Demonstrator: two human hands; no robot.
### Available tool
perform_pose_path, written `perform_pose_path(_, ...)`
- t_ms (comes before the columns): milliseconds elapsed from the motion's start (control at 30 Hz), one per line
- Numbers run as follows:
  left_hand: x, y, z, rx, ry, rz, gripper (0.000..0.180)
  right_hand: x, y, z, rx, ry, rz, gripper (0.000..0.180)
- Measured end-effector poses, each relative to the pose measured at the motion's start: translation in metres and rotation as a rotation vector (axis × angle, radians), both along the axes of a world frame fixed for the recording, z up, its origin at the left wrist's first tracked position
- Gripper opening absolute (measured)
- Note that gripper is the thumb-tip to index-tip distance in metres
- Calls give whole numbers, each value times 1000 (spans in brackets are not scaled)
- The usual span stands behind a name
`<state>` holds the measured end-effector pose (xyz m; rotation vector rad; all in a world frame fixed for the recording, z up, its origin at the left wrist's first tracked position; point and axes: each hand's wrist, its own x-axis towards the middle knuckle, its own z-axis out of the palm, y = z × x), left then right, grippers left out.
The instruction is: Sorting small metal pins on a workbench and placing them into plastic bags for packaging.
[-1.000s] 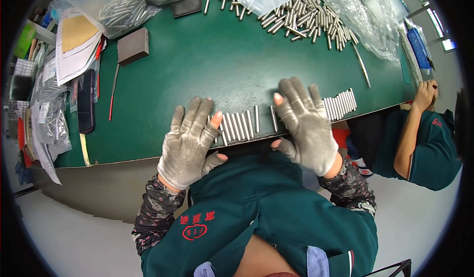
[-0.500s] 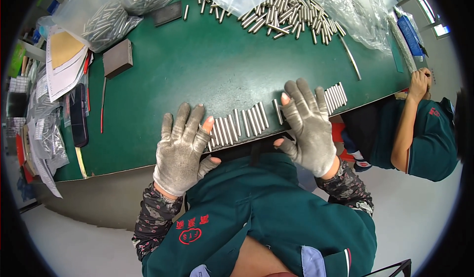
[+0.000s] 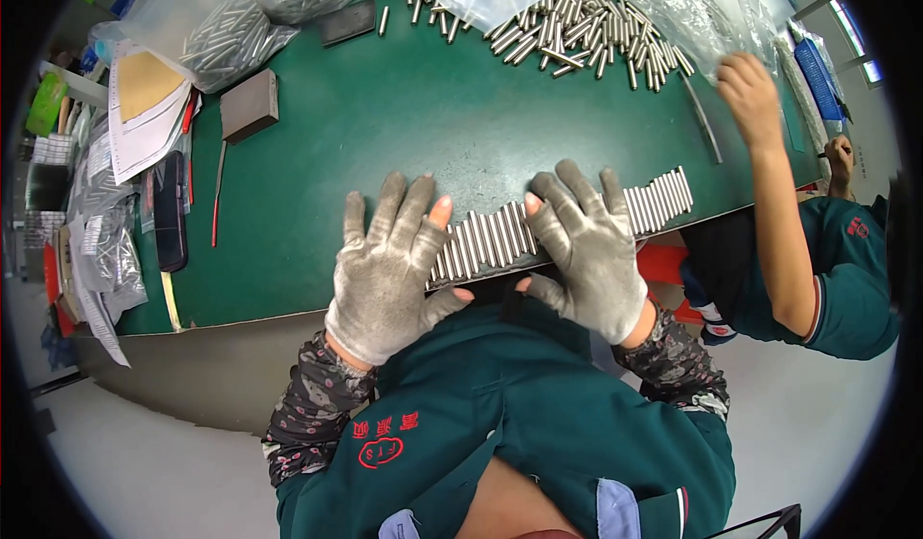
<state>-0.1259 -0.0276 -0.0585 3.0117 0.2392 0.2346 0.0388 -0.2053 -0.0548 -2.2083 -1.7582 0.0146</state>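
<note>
A row of short steel pins (image 3: 490, 237) lies side by side along the table's near edge. My left hand (image 3: 386, 275), in a grey-stained work glove with bare fingertips at the thumb and index finger, rests at the row's left end, fingers stretched out. Farther right, my right hand (image 3: 588, 265), gloved the same way, lies spread over part of the row and hides the pins beneath it. More pins of the row (image 3: 659, 200) show beyond its right side. Neither hand grasps anything.
Loose steel pins (image 3: 596, 34) are heaped at the back, beside clear plastic bags (image 3: 673, 10). A dark block (image 3: 248, 106), a thin red-handled tool (image 3: 217, 212) and a phone (image 3: 170, 212) lie on the left. A co-worker's hand (image 3: 750, 92) reaches over the table at the right.
My hands have come closer together, and the gaps between the pins have closed into one continuous row. The co-worker's arm has stretched out over the table toward the plastic bag.
</note>
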Motion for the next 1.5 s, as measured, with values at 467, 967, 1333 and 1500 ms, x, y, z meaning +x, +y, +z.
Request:
perform_pose_path(467, 22, -3, -3, -3, 36, -89, 72, 2, 22, 1, -3, 27, 72, 65)
perform_pose_path(967, -52, 26, -3, -57, -19, 69, 86, -14, 20, -14, -125, 60, 244, 77)
perform_pose_path(1333, -62, 28, -3, -14, -99, 85, 75, -14, 26, -10, 38, 213, 253, 77)
perform_pose_path(1500, -70, 37, 2, -260, -235, 359, 54, -4, 34, -21, 411, 511, 110, 62)
